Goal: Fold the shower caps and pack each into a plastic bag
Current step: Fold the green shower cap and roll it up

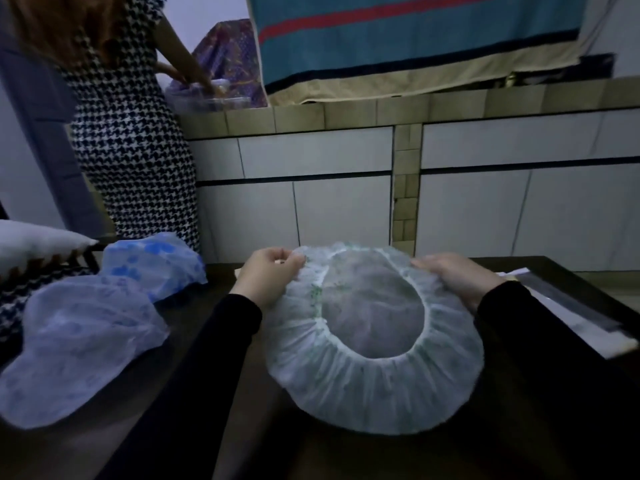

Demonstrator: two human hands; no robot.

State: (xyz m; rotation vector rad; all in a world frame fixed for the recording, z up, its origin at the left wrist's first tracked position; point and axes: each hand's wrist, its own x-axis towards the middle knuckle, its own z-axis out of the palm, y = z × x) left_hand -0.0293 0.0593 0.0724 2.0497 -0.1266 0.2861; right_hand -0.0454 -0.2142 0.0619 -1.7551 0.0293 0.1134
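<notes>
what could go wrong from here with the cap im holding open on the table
The white shower cap is held only at its far edge by the left hand and right hand; the elastic rim may spring back and bunch, spoiling the fold. The two blue caps lie loose near the table's left edge and could slide off.

Two bare hands, the left hand (268,277) and the right hand (457,277), emerge from long, plain black sleeves (221,341) of soft, unmarked fabric that fit closely and end at the wrists. No rings or watch are visible.
</notes>
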